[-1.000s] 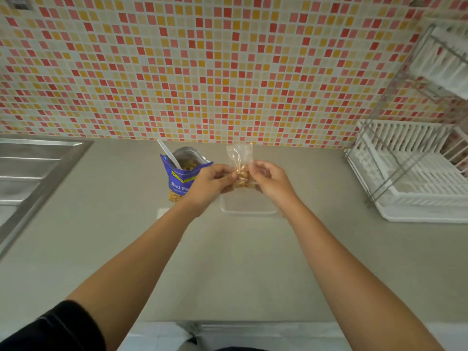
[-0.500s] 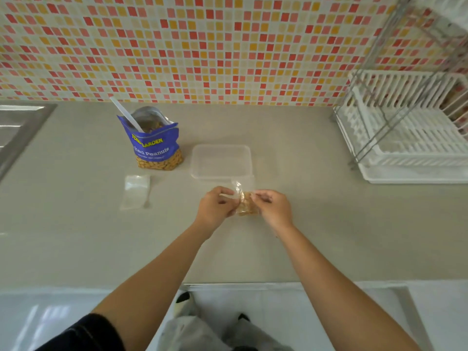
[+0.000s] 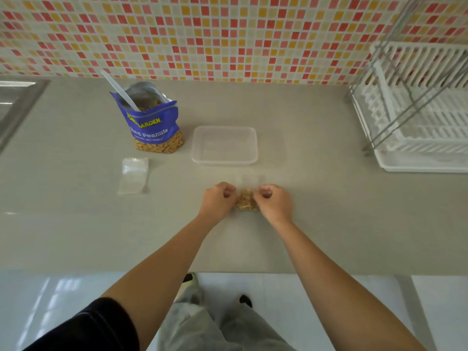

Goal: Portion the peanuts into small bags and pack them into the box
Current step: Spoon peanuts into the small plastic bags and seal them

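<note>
— Bag [image 3: 246, 202]: where is it?
— On the table [image 3: 316, 224], left hand [image 3: 218, 201] and right hand [image 3: 274, 202] pinching its sides. Sealing, I reckon; next it goes into the box [image 3: 224, 158] at twelve o'clock.

A grey counter [image 3: 316, 219] runs along the tiled wall. A blue peanut bag [image 3: 152, 125] stands upright and open toward the back left. Just to its right lies a clear plastic box [image 3: 225, 145], lidless. In front of the peanut bag an empty small bag [image 3: 133, 175] lies flat. A filled small bag [image 3: 246, 202] sits near the box, toward the front edge. A white dish rack [image 3: 417, 138] stands at the right end, and a steel sink [image 3: 15, 102] is set in at the left.
</note>
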`<state>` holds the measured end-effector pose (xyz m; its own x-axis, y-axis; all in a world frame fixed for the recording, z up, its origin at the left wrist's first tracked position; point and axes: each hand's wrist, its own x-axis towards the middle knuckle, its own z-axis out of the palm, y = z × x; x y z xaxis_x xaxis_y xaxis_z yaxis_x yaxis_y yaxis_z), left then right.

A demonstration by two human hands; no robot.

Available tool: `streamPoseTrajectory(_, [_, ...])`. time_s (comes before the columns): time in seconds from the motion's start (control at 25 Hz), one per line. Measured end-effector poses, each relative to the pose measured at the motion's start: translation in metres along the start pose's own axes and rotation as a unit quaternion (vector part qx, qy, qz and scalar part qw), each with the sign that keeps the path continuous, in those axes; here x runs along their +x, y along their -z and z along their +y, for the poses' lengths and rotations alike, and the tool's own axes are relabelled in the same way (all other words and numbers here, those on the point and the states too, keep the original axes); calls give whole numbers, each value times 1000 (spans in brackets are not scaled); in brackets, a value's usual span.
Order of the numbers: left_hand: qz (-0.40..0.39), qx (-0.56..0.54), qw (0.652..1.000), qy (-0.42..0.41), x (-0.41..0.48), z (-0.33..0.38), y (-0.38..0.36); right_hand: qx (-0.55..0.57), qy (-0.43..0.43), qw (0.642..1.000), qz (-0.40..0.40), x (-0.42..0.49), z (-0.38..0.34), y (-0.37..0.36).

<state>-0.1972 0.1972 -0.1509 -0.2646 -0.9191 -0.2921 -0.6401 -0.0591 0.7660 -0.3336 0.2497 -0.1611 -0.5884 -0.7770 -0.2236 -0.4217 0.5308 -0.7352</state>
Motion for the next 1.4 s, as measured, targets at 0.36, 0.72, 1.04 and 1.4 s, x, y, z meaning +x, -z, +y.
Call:
streamPoseTrajectory(0.36, [-27,32,999,-32,4,-27,92,-79,204,975,-40,-35,-71,-34])
streamPoseTrajectory(0.72, [74,210,968,-120,49,-105,209,-199,274,926,-167,-49,-116,-159])
streamPoseTrajectory(1.04, [22,312,927,-205,87,-121,224,-304,273,911,-61,-50,-98,-193])
streamPoseTrajectory(1.4, [-27,223,936,-271,77,-85,262,-130,199,957,-168,-55,-119,-175])
